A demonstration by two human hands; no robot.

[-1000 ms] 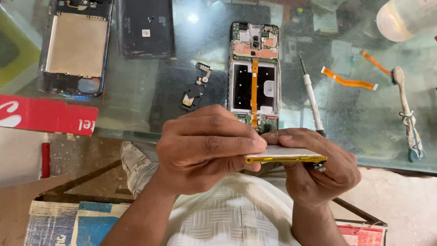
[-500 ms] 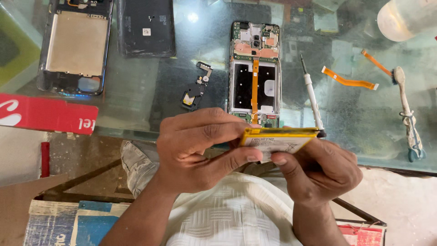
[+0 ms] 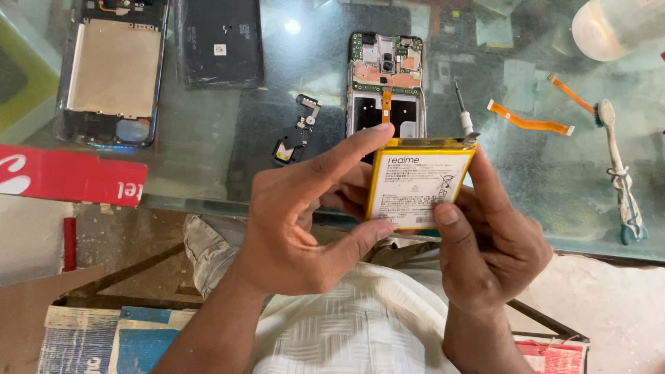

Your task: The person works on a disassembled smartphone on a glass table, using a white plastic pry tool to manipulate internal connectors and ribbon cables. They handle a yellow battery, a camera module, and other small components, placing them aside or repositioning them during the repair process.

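Both hands, left hand [image 3: 291, 228] and right hand [image 3: 492, 242], grasp the yellow-edged battery [image 3: 419, 181], long axis upright, above the bench's [image 3: 208, 138] near edge.

We see from one head-worn camera, looking steeply down and forward, close over the hands and the glass table [image 3: 208, 187] edge.

The phone battery [image 3: 419, 181] is a flat rectangle with a yellow edge and a white label covered in small dark print. It is held up above the glass table, label side toward the camera, slightly tilted, its lower corner covered by a thumb.
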